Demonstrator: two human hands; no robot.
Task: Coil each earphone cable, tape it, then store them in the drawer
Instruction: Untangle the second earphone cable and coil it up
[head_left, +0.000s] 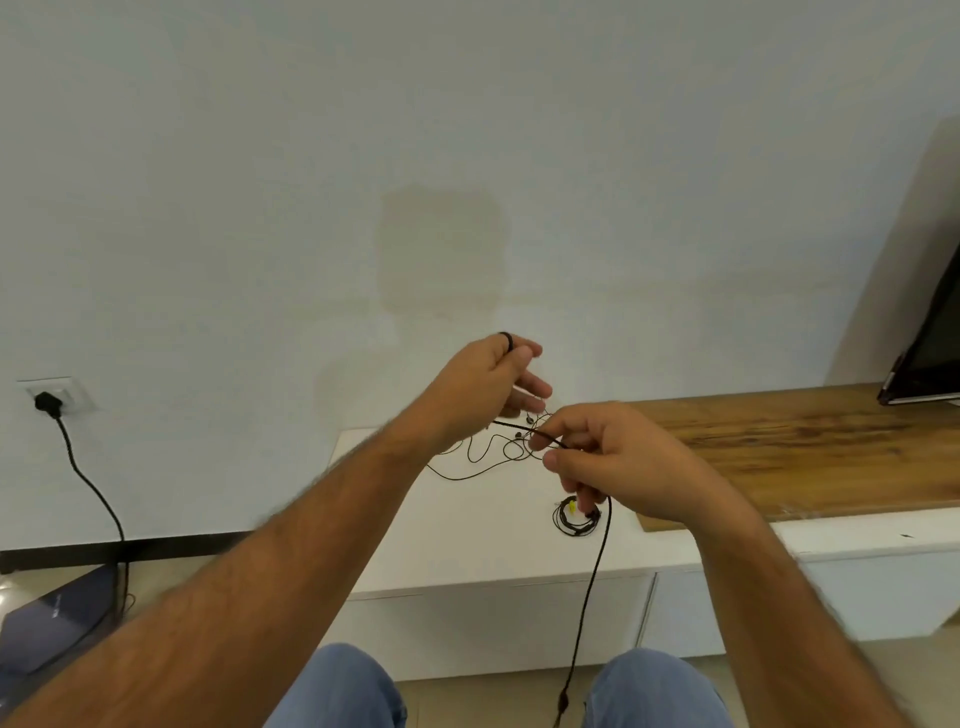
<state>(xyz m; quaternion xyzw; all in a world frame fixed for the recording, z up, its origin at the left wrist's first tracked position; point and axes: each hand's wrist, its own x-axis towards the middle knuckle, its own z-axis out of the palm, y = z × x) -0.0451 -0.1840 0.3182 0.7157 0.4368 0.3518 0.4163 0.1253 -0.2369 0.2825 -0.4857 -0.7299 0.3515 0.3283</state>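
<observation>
My right hand (618, 462) pinches a black earphone cable (592, 577) between thumb and fingers; the cable hangs down past the cabinet front to between my knees. My left hand (488, 384), with a dark ring on one finger, is raised just left of it, and the same cable runs from its fingers to the right hand. A loose black earphone cable (467, 457) lies tangled on the white cabinet top (415, 519) under my hands. A coiled earphone with yellow tape (574, 514) lies below my right hand.
The white cabinet has a drawer front (493, 629) facing me. A wooden board (810, 441) covers the cabinet's right part, with a dark screen (930, 343) leaning at far right. A plug and black cord (88, 467) hang from a wall socket at left.
</observation>
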